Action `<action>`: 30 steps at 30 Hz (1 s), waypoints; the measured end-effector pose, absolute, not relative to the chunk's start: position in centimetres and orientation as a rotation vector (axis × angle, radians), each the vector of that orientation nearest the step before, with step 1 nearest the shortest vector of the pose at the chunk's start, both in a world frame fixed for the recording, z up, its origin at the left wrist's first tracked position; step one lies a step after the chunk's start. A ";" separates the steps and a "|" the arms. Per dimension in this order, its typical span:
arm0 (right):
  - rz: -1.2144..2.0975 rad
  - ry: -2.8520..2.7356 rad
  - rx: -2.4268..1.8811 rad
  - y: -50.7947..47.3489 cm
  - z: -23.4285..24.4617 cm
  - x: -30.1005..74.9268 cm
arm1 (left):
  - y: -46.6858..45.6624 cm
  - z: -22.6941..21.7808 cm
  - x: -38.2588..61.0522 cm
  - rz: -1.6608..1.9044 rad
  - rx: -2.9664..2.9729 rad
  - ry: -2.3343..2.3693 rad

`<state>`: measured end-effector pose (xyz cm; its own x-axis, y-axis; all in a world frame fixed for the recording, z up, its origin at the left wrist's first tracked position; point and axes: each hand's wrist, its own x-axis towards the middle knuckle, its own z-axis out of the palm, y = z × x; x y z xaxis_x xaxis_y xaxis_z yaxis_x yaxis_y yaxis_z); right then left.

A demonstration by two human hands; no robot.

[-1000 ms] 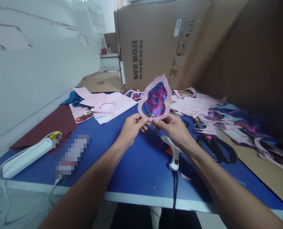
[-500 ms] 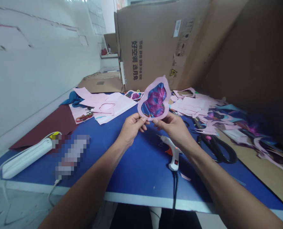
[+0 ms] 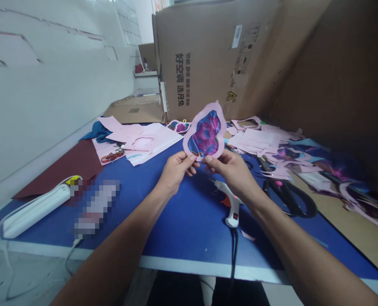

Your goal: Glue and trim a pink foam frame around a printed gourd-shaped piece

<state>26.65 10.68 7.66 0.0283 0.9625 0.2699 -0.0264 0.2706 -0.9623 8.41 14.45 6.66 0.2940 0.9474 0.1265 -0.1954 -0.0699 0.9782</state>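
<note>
A pink paper cut-out with a shiny blue and magenta mask shape glued in its middle stands upright above the blue table. My left hand pinches its lower left edge and my right hand pinches its lower right edge. Both hands are closed on it. Under my right wrist a white hot glue gun lies on the table, its black cord running off the near edge.
Black scissors lie right of the glue gun. Pink paper sheets and offcuts cover the far table, with another mask piece. A white power strip lies at the left. Cardboard boxes stand behind.
The cut-out has turned and shifted slightly left between my fingers; the hands stay in about the same place.
</note>
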 end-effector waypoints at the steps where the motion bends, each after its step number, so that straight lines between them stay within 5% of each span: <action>1: 1.003 -1.293 -0.993 10.6 7.7 26.7 | 14.5 6.7 8.4 1.125 1.271 0.798; 30: 0.995 -1.269 -1.035 10.6 7.4 26.9 | 14.3 6.6 8.4 1.047 1.194 0.774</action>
